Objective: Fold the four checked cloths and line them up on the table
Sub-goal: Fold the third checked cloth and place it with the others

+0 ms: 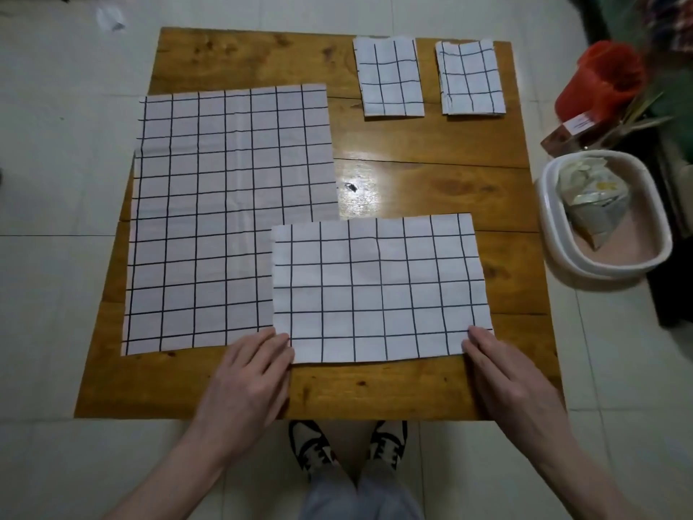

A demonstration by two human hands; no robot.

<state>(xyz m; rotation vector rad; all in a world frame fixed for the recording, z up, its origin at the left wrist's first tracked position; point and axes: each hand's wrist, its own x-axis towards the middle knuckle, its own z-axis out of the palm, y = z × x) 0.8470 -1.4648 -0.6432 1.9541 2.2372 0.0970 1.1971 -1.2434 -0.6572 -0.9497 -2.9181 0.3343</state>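
My left hand (249,373) and right hand (498,369) rest one at each near corner of the half-folded cloth (378,290), which lies toward the near edge of the table (375,392), right of centre. The fingers of both lie flat and spread on the cloth's corners, pressing rather than pinching; whether a thumb is tucked under the hem I cannot tell from here. The cloth's long axis runs left to right, parallel to the near edge, so it stretches straight away from my fingertips toward the far side, and each hand is equally close to its own corner. Its left part overlaps the unfolded cloth (225,219), which covers the left side and hangs a little over the left edge. Two finished folded cloths sit side by side at the far right corner: the left one (390,76) and the right one (470,78), just apart.
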